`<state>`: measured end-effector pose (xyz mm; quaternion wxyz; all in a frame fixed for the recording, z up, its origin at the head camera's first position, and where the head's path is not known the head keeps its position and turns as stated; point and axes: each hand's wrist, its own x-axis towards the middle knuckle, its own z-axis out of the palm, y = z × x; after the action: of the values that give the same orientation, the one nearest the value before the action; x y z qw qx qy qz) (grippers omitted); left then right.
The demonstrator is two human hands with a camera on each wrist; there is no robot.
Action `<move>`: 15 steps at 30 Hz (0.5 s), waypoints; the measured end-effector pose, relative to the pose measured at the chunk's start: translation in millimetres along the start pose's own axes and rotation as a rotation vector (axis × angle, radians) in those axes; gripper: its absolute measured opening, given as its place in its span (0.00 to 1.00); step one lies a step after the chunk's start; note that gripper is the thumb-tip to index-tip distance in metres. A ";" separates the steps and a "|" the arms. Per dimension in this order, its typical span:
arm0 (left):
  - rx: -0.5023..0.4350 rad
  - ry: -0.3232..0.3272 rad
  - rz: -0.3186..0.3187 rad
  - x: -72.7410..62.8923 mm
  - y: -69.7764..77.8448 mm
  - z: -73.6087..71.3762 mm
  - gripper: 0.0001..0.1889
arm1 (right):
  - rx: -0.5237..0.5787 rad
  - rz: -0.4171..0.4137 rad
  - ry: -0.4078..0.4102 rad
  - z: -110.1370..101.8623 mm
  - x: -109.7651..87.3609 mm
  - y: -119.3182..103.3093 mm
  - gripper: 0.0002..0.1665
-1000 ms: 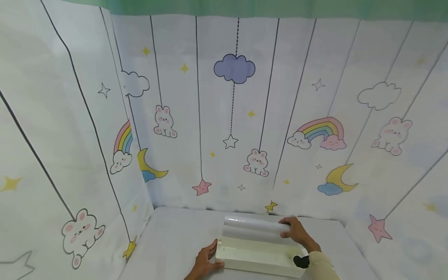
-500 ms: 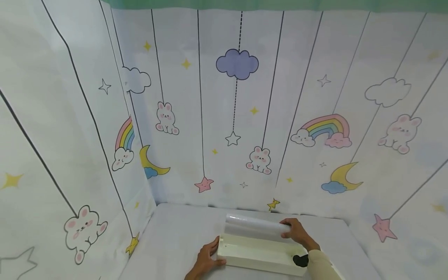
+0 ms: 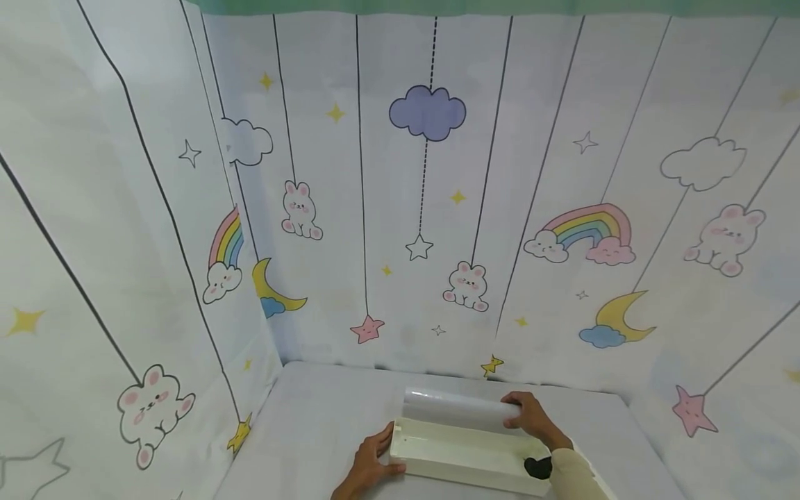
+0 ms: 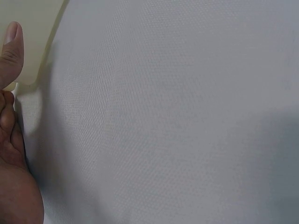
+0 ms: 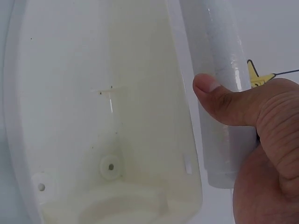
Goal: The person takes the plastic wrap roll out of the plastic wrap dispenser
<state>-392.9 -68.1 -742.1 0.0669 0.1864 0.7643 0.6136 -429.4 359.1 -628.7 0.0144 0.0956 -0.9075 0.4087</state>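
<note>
A long cream plastic tray (image 3: 469, 455), open at the top, lies on the white table. My left hand (image 3: 369, 464) holds its left end, the thumb along the front wall and the fingers around the end. In the left wrist view, that thumb (image 4: 11, 53) presses the tray's wall (image 4: 35, 32). Behind the tray's back edge is a roll of clear plastic film (image 3: 453, 404). My right hand (image 3: 532, 420) grips the roll near its right end. The right wrist view shows the thumb (image 5: 224, 100) across the roll (image 5: 217, 51); the other fingers are mostly hidden there.
A black piece (image 3: 537, 467) sits at the right wrist, in front of the tray's right end. White printed sheets (image 3: 325, 278) stand as walls behind and at both sides. Table surface (image 3: 312, 423) extends to the left of the tray.
The roll has come slightly closer to the tray's back edge, carried by my right hand. My left hand keeps its hold on the tray. The head view has shifted slightly.
</note>
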 end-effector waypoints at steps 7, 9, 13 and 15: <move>0.025 0.005 0.026 -0.6 -2.3 0.7 0.58 | -0.001 -0.005 -0.005 1.2 3.3 7.5 0.26; 0.042 0.003 0.035 -2.2 -0.7 0.6 0.58 | 0.002 -0.006 -0.013 1.1 4.6 9.7 0.26; 0.057 0.003 0.041 -4.0 5.8 -0.6 0.57 | 0.012 -0.010 -0.034 0.9 7.8 12.3 0.26; 0.053 0.004 0.039 -4.1 9.2 -1.0 0.57 | 0.019 -0.014 -0.041 1.6 9.3 14.1 0.26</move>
<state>-387.6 -68.8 -733.6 0.0482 0.2017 0.7766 0.5949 -441.1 365.5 -639.2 -0.0021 0.1106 -0.9029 0.4154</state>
